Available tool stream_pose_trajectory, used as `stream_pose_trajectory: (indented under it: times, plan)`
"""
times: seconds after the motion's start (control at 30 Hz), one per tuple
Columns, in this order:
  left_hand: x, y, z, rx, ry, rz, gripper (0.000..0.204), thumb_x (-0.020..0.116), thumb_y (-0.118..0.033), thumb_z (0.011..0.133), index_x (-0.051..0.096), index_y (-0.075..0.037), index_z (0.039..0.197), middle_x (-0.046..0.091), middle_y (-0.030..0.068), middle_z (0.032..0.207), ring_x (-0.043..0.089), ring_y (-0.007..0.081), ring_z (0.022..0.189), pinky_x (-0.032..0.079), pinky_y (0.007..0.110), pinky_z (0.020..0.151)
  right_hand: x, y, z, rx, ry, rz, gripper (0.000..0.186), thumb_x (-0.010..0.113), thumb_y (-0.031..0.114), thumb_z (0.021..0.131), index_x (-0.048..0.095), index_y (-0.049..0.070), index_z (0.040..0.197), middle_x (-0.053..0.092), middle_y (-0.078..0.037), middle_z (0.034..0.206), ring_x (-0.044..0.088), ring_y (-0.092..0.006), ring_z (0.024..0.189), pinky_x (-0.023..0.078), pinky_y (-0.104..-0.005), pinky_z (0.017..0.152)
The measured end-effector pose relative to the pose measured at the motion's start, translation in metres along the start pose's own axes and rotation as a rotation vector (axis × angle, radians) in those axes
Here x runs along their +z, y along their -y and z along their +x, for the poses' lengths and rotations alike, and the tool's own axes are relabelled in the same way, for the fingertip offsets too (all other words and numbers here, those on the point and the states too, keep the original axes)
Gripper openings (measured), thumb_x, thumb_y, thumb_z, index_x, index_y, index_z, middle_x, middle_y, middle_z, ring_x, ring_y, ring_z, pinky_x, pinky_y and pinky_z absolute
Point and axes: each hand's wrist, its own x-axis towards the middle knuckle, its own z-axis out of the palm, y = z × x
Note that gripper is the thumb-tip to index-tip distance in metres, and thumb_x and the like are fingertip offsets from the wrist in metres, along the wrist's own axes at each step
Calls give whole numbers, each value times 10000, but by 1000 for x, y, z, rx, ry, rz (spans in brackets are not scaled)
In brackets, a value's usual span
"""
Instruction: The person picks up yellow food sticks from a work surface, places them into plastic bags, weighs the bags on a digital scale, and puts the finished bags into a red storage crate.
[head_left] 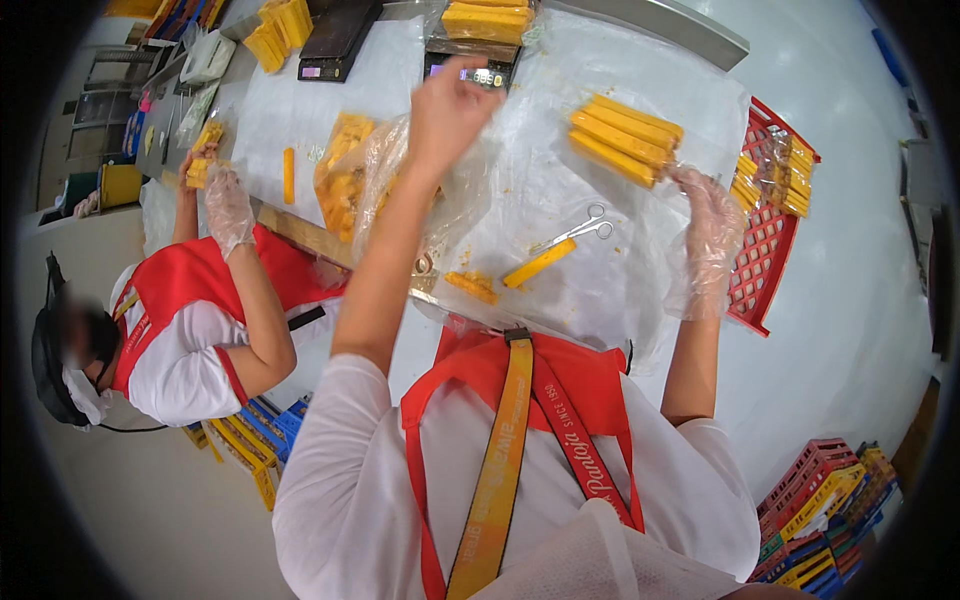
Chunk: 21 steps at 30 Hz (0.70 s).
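My bare left hand (445, 115) is raised just below a black scale (438, 60) that bears a bag of yellow sticks (485, 18); its bent fingers are apart, with nothing visible in them. My plastic-gloved right hand (700, 210) grips the end of a clear bag of yellow sticks (623, 137). Between them, on white sheeting, lie scissors (590, 225), a loose yellow stick (537, 263) and crumbled yellow pieces (470, 286). A large plastic bag of yellow pieces (342, 180) lies left of my left forearm.
At left a co-worker (190, 325) holds a small bag of yellow pieces (203, 150) in gloved hands. A red crate (755, 285) with packed sticks is at right. Another scale (330, 40) and more sticks (280, 30) are at the back. Stacked crates (815, 505) stand lower right.
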Motion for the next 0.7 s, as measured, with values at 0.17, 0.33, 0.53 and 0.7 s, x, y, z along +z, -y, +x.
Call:
stream_pose_trajectory:
  times: [0.17,0.33,0.53,0.7]
  plan:
    - [-22,61,144,523,-291,834,721,804,-201,739,487,-177,1386,535,61,1383,527,279,1236,413,610,988,7,15,29,-77,-31,-178,280,581,234,955,748,14,1002,743,-98,958,665,-167,921,483,-288,857]
    - [-24,43,174,211,-71,989,807,858,-322,659,510,-148,1366,510,67,1390,455,268,1312,348,662,1046,44,15,86,-331,-65,-65,250,549,215,960,757,80,993,733,-103,928,678,-203,850,497,-321,790]
    - [-116,30,96,153,-404,546,627,824,-409,684,653,-6,1134,712,125,988,680,256,899,529,339,804,165,8,138,-459,-96,-104,288,560,306,954,755,97,980,717,-135,878,668,-270,795,497,-369,755]
    - [-139,-6,-38,-149,-196,-30,573,768,-360,801,615,80,1134,700,109,981,658,136,890,510,263,777,222,8,150,-295,62,-43,311,660,372,887,760,84,952,727,-130,878,660,-253,794,501,-345,782]
